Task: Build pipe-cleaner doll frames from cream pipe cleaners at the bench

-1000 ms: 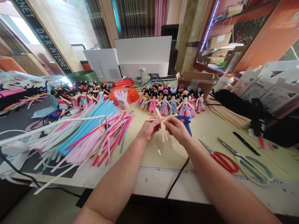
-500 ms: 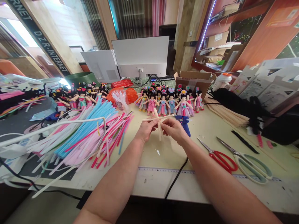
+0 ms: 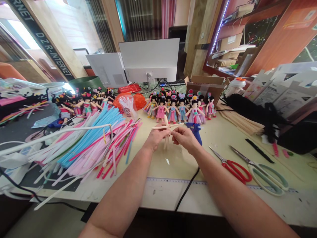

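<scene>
A cream figure of pipe cleaners (image 3: 166, 121), with arm-like pieces out to the sides and leg-like pieces hanging down, is held above the table. My left hand (image 3: 156, 137) closes on it from the left, thumb over its middle. My right hand (image 3: 183, 135) pinches it from the right, fingertips meeting the left thumb; the exact grip there is partly hidden. Just beyond my right hand lies a blue glue gun (image 3: 196, 133). Behind the figure stand several finished dolls (image 3: 182, 109) in pink, blue and purple skirts.
A heap of coloured pipe cleaners (image 3: 91, 142) spreads at left. On the right lie red-handled scissors (image 3: 237, 170), green-handled scissors (image 3: 267, 178) and cream pipe cleaners (image 3: 241, 120). A black cable (image 3: 187, 191) crosses the ruler (image 3: 170, 180) at the front. A cardboard box (image 3: 206, 86) stands behind.
The leg-like pieces of the cream figure have swung a little to the left, and its top has shifted slightly right. My fingers have closed in nearer each other around its middle.
</scene>
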The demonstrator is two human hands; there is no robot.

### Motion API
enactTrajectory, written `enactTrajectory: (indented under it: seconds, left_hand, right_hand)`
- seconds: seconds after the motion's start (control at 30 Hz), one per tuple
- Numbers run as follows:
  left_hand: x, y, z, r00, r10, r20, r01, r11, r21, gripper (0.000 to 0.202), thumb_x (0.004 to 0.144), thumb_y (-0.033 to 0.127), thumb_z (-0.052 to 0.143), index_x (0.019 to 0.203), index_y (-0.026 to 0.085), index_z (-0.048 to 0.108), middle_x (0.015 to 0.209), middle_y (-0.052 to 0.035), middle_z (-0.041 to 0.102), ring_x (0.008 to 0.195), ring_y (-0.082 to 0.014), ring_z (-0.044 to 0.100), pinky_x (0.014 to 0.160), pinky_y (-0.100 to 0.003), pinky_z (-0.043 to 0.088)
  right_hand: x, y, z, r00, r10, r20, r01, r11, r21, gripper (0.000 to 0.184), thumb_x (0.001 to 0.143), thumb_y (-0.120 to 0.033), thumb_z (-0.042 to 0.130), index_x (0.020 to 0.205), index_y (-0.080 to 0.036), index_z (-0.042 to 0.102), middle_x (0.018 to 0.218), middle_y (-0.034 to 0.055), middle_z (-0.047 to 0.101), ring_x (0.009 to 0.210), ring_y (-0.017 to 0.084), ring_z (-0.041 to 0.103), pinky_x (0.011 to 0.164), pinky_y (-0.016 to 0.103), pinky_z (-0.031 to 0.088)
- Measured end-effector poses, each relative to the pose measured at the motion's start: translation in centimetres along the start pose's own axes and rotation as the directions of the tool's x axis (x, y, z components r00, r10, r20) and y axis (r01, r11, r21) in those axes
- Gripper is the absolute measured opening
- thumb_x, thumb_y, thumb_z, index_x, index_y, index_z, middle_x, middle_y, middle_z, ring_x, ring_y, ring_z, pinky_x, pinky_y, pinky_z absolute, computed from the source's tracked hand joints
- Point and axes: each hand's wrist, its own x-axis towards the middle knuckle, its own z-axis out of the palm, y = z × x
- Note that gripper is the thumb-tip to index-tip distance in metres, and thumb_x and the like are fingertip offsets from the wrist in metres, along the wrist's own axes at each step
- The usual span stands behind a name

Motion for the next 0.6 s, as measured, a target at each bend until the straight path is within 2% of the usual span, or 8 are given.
enactTrajectory:
  seconds: [0.13,0.27,0.5,0.6]
  left_hand:
    - [-0.02,0.06,0.18,0.998,-0.055,0.025,0.056,0.998,-0.032,0.018,0.063,0.024,0.067,0.077,0.016,0.061,0.065,0.0019,0.057,0.058,-0.0103,0.052,0.056,-0.025,0.043]
    - [-0.06,0.20,0.34,0.996,-0.073,0.044,0.076,0.993,-0.091,0.016,0.064,0.025,0.070,0.072,0.016,0.059,0.055,0.0042,0.048,0.048,-0.0066,0.043,0.045,-0.020,0.033]
    - [0.12,0.12,0.27,0.997,-0.081,0.002,0.080,0.988,-0.129,0.025,0.064,0.035,0.074,0.063,0.014,0.060,0.054,0.0024,0.049,0.046,-0.0050,0.038,0.043,-0.021,0.026]
    - [0.23,-0.01,0.09,0.997,-0.071,-0.013,0.069,0.988,-0.141,0.027,0.065,0.035,0.075,0.062,0.013,0.060,0.050,0.0033,0.046,0.044,-0.0044,0.035,0.043,-0.020,0.025]
  right_hand:
    - [0.07,0.16,-0.02,1.000,0.011,0.003,-0.011,1.000,-0.001,0.027,0.069,-0.041,0.069,0.065,-0.017,0.057,0.052,-0.0026,0.058,0.043,0.007,0.050,0.044,0.020,0.042]
    - [0.04,0.24,-0.11,1.000,-0.006,0.004,0.006,1.000,0.003,0.026,0.071,-0.041,0.068,0.068,-0.018,0.057,0.054,-0.0023,0.059,0.043,0.007,0.051,0.044,0.021,0.043]
    - [-0.08,0.11,-0.02,1.000,0.002,-0.002,-0.002,1.000,-0.012,0.032,0.069,-0.047,0.071,0.069,-0.017,0.057,0.056,-0.0016,0.060,0.045,0.007,0.051,0.045,0.021,0.044]
    - [-0.23,-0.12,-0.11,0.999,0.009,0.044,-0.009,1.000,-0.002,0.034,0.067,-0.049,0.071,0.071,-0.017,0.061,0.052,-0.0035,0.056,0.044,0.007,0.049,0.045,0.021,0.043]
